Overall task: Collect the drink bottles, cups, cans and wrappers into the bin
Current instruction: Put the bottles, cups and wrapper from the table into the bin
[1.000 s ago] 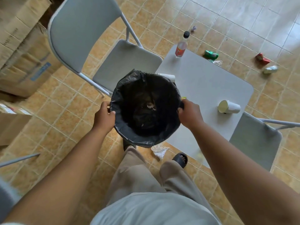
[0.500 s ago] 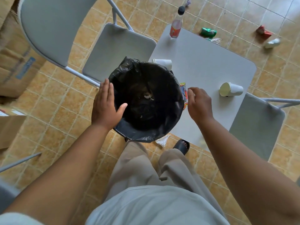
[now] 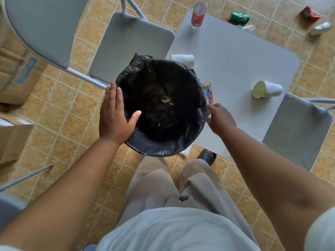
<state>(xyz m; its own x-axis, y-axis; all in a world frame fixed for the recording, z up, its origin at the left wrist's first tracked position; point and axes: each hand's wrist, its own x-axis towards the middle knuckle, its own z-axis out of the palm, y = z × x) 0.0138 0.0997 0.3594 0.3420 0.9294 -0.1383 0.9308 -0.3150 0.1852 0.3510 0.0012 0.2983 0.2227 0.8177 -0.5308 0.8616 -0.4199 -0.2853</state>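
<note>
Released since a second ago: bin (image 3: pixel 163 151) at the table's (image 3: pixel 235 60) corner. Our left hand (image 3: pixel 114 116) lies flat against its left rim; right hand (image 3: pixel 221 118) curls at the wrapper (image 3: pixel 208 93) beside its right rim, grip we cannot tell. Nearest chair (image 3: pixel 130 48) just beside, left.

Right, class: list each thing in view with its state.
bin: upright, lined, scraps inside
bottle: standing upright
cup by bin: on its side
right cup: on its side
green can: crushed, on floor
wrapper: lying on table
left hand: open, at bin rim
right hand: at wrapper, grip unclear
</note>
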